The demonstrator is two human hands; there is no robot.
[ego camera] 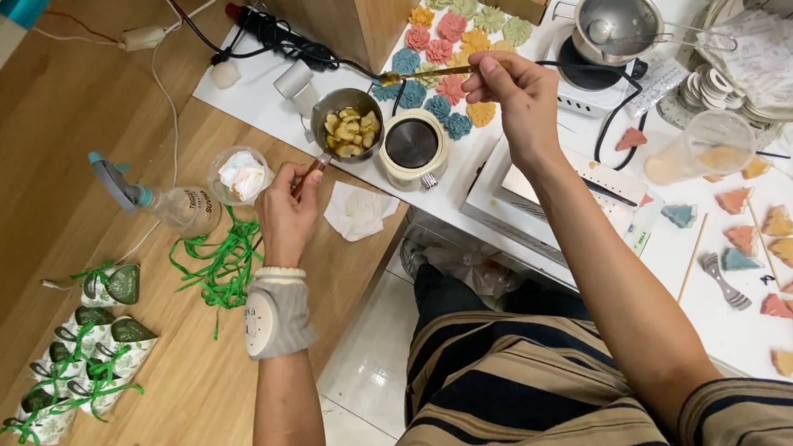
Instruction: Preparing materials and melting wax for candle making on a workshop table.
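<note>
Two hands are seen over the join of the wooden table (30,197) and the white table (734,343). The fingers of the left hand (287,211) are closed together around the handle of a small metal pot (347,124), which is filled with yellowish pieces and stands at the near edge of the white table, just beside a cream-coloured round heater (413,146). The left wrist is wrapped in a grey wrist support (277,311), and the forearm is stretched forward from the body. The fingers of the right hand (516,87) are pinched on a thin stick (429,74), which is held level over the pot and the coloured flower-shaped pieces (450,45). The right arm is extended further, with the wrist bent. The tip of the stick is hard to make out. How the handle is gripped underneath is hidden by the left hand.
</note>
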